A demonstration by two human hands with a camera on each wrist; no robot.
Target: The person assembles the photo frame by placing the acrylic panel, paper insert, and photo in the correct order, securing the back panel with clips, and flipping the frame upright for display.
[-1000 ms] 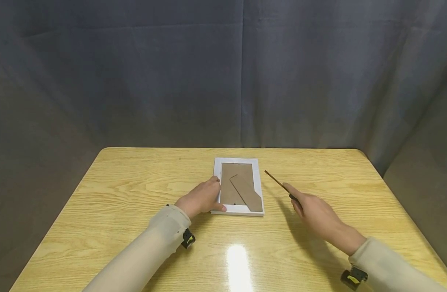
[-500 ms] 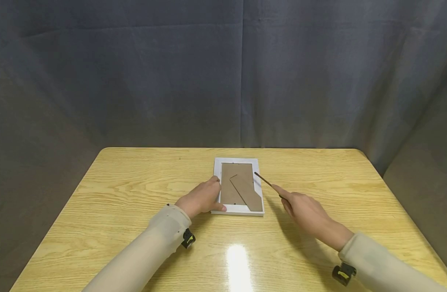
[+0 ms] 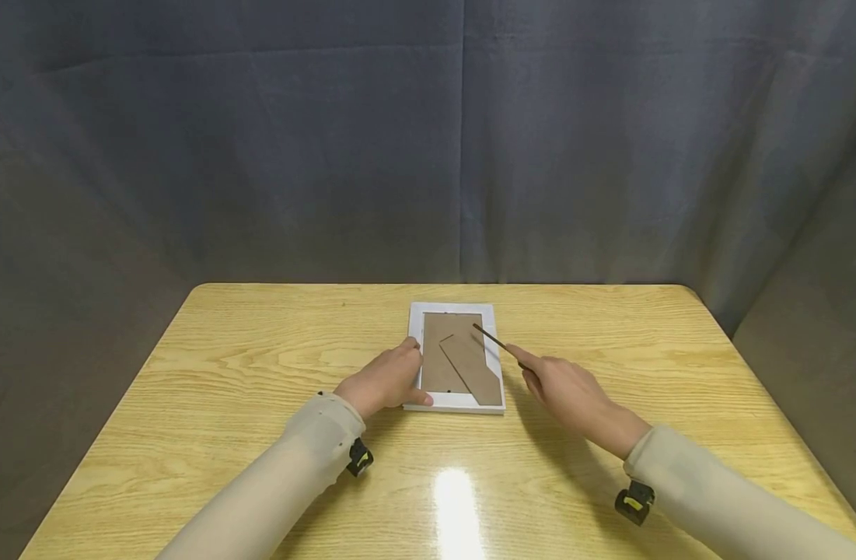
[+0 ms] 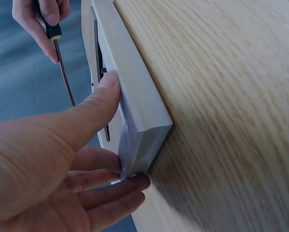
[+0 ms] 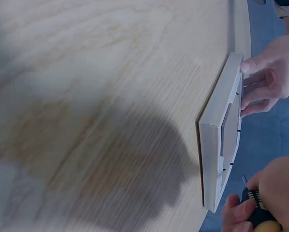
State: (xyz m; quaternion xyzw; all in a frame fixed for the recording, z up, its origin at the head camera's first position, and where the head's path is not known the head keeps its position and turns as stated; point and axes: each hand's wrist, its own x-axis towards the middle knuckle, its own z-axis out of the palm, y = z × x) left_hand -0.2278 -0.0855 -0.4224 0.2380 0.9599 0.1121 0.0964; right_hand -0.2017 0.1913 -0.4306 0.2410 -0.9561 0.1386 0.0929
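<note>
A white picture frame (image 3: 455,401) lies face down, its brown backing board (image 3: 438,373) and easel leg (image 3: 475,375) facing up. Small dark tabs (image 5: 238,130) show along the backing's edge. My left hand (image 3: 384,379) holds the frame at its near left corner, thumb on the near rim and fingers along the left side. My right hand (image 3: 574,395) grips a screwdriver (image 4: 63,72) by its black-and-yellow handle (image 5: 260,205), forefinger stretched along it. In the head view, the screwdriver's tip is over the backing's upper right part; whether it touches cannot be told.
The frame stands mid-way on a light wood-grain table (image 3: 260,350). Dark grey curtain (image 3: 330,155) hangs behind the table and at both sides. A bright light reflection (image 3: 458,505) lies on the tabletop near me.
My right hand has moved left with the screwdriver, bringing its tip from beside the frame to over the backing board. My left hand and the frame have stayed put.
</note>
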